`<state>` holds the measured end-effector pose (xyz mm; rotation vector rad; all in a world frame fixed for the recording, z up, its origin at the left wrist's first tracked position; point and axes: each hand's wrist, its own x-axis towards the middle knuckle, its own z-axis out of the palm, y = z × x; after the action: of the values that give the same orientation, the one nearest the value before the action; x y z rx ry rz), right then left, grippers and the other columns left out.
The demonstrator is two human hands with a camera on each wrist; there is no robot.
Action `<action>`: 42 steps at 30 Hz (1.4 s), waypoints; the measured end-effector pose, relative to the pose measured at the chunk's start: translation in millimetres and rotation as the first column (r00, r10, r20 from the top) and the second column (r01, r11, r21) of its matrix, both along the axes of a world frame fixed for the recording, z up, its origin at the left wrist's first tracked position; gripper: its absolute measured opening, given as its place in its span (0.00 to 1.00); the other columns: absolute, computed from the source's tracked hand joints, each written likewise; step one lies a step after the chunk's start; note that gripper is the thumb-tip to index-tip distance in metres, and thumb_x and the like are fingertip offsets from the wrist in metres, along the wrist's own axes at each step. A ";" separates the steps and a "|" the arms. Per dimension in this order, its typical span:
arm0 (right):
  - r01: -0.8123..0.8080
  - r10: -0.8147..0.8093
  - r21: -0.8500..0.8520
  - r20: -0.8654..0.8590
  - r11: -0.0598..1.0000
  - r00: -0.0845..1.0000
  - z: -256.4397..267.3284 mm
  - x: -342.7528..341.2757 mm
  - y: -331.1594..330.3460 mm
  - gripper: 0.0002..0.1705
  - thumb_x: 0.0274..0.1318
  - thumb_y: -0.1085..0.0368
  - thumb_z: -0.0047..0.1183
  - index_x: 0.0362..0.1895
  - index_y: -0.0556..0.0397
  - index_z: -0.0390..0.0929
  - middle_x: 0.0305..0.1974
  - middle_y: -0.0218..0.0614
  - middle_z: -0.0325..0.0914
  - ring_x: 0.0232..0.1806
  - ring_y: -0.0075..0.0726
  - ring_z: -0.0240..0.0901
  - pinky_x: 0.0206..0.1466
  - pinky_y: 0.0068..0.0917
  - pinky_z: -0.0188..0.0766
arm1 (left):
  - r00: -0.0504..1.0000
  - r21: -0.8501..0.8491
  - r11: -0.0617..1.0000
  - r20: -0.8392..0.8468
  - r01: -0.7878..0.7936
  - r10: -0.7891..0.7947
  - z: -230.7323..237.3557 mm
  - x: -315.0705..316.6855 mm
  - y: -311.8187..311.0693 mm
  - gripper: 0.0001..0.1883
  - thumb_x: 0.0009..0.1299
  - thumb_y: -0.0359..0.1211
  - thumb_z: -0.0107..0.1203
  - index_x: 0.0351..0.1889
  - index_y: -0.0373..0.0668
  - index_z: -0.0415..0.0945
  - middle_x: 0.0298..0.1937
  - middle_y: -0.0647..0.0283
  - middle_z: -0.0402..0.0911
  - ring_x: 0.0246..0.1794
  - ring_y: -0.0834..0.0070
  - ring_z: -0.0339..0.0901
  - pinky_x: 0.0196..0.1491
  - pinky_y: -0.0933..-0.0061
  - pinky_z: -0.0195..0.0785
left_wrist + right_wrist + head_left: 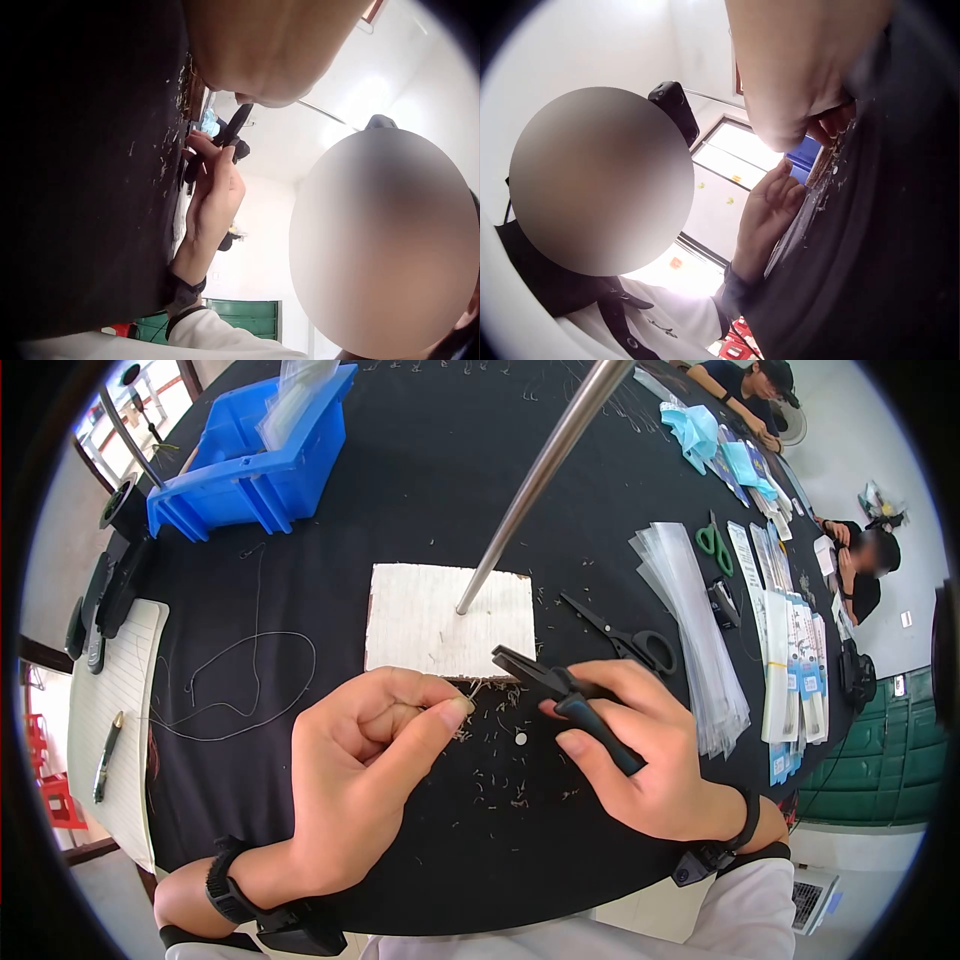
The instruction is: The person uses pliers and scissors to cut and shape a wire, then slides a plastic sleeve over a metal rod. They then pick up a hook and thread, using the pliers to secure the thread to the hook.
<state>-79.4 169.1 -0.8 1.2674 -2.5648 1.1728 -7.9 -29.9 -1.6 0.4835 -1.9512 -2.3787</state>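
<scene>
The left hand [365, 770] pinches something small and thin between thumb and forefinger, just off the near edge of a white board [450, 630]; the piece itself is mostly hidden. To its right, the right hand [650, 755] grips dark pliers [570, 705], whose tip points up and left over the board's near right corner. In the left wrist view the right hand [217, 195] holds the pliers [238, 124]. The right wrist view has the left hand [769, 210] with thumb and finger together. Small clippings [490, 760] and a white disc [520, 739] lie between the hands.
A metal rod [540, 490] slants up from the board. Black scissors [625, 640], clear sleeves [700, 650] and packets [795, 670] lie right, green scissors [714, 545] beyond. At left are a blue bin [250, 470], looped wire [255, 690], a notebook [120, 730] and pen [108, 758].
</scene>
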 end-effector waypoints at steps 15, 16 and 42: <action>-0.035 0.037 0.052 -0.026 0.998 0.999 2.9 5.3 -2.5 0.14 0.43 0.66 0.64 0.33 0.64 0.78 0.46 0.46 0.73 0.43 0.48 0.71 0.44 0.35 0.69 | 0.999 0.212 0.977 0.018 0.025 -0.030 -3.3 -0.7 -4.0 0.08 0.68 0.26 0.53 0.39 0.28 0.74 0.18 0.76 0.67 0.18 0.92 0.57 0.22 0.88 0.47; -0.037 0.039 0.050 -0.038 0.998 0.999 2.9 5.5 -2.6 0.15 0.43 0.66 0.64 0.33 0.64 0.78 0.46 0.47 0.73 0.43 0.48 0.71 0.44 0.35 0.69 | 0.999 0.219 0.975 0.022 0.021 -0.026 -3.2 -0.7 -3.6 0.08 0.68 0.26 0.53 0.39 0.28 0.74 0.18 0.76 0.67 0.18 0.92 0.56 0.22 0.88 0.47; -0.035 0.059 0.086 -0.296 0.996 0.953 -1.7 3.1 0.2 0.16 0.34 0.64 0.67 0.21 0.57 0.71 0.26 0.36 0.66 0.21 0.35 0.65 0.19 0.24 0.60 | 0.997 0.232 0.971 0.037 0.056 -0.066 -5.4 0.7 -2.4 0.07 0.67 0.26 0.54 0.38 0.30 0.74 0.18 0.77 0.67 0.17 0.94 0.55 0.22 0.88 0.44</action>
<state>-76.3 169.3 -2.4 1.4063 -2.3916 0.8163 -7.2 -32.3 -6.9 0.4946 -1.7372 -2.6721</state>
